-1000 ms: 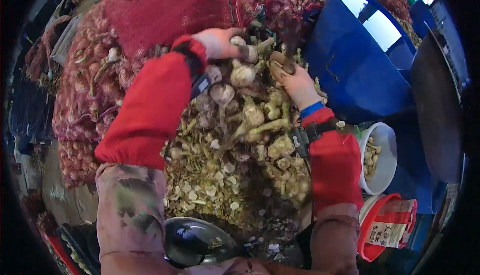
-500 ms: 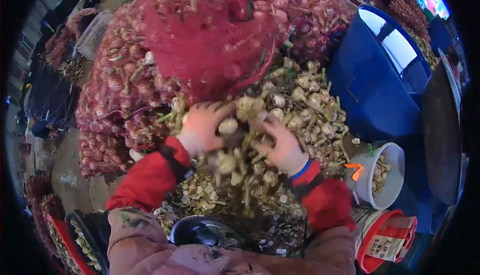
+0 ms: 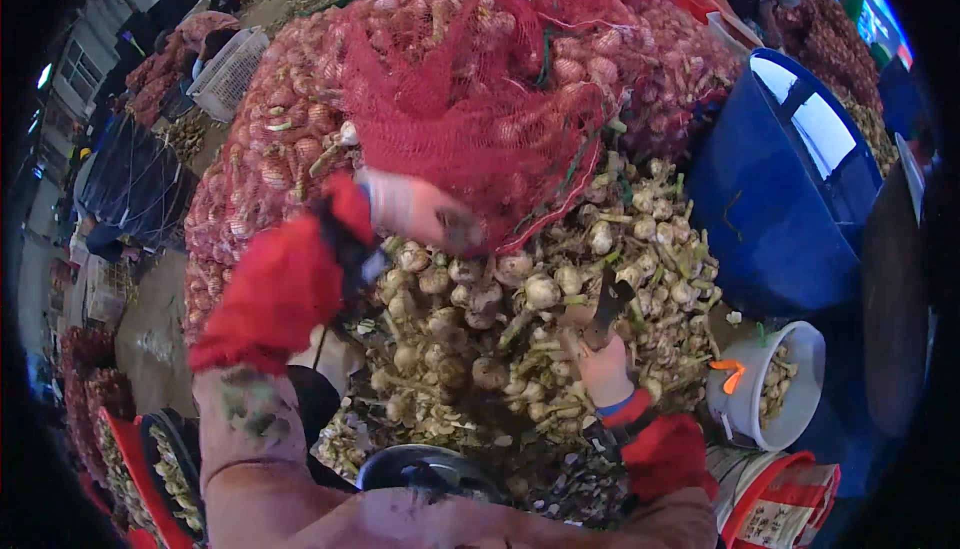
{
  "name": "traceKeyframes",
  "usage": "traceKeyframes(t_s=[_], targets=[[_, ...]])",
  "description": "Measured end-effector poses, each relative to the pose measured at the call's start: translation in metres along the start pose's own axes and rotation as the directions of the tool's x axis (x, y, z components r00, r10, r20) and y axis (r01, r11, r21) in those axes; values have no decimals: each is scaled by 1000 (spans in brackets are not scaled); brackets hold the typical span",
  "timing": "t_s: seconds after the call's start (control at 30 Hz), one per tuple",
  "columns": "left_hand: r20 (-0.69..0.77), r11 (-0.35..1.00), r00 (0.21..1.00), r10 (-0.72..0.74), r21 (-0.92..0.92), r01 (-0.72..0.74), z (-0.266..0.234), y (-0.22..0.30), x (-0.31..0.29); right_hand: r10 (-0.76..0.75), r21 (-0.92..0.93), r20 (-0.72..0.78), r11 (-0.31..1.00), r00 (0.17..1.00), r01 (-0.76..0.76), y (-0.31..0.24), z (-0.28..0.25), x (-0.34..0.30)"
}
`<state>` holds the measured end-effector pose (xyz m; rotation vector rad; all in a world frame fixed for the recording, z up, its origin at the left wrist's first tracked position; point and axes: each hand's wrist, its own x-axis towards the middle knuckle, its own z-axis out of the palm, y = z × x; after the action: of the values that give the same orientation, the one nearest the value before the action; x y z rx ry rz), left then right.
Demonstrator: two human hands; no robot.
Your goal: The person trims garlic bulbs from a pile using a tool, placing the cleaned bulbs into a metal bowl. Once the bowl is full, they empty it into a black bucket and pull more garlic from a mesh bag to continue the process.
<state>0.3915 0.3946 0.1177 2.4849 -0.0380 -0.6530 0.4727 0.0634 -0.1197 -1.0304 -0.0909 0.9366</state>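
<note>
Because the right hand (image 3: 603, 367) has its fingers curled around one end, the dark tool (image 3: 612, 301) projects forward, presumably for control. The left hand (image 3: 420, 213) overlaps the net (image 3: 430, 134); blur hides its finger state. Loose garlic (image 3: 542, 292) lies between the hands.

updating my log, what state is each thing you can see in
red plastic mesh netting: loose, rumpled
left hand: blurred at the netting's edge, grip unclear
right hand: closed on the dark, flat tool
pale garlic bulbs with stems: heaped loose
round white plastic bucket: open, partly filled
big round blue plastic tub: open-topped
round dark shiny bowl: partly hidden, contents unclear
</note>
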Motion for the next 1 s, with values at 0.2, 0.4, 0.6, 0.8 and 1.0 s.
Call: traceKeyframes(t_s=[0.2, 0.4, 0.6, 0.8, 1.0], targets=[[-946, 972, 271, 178, 212, 101, -181, -8, -53, -107, -480, 191, 857, 976, 188, -30, 28, -26], [-878, 920, -395, -270, -114, -375, -149, -143, -125, 71, -150, 115, 987, 991, -53, -18, 11, -10], [-663, 941, -676, -322, -302, -152, 17, -219, -175, -85, -697, 235, 679, 968, 229, -26, 36, -15], [-936, 897, -44, -350, -348, 273, 118, -137, -84, -72, -594, 171, 789, 983, 161, -39, 36, -17], [-855, 605, 186, -484, -173, 778, 43, -165, -61, -43, -614, 220, 770, 974, 173, -23, 28, -11]])
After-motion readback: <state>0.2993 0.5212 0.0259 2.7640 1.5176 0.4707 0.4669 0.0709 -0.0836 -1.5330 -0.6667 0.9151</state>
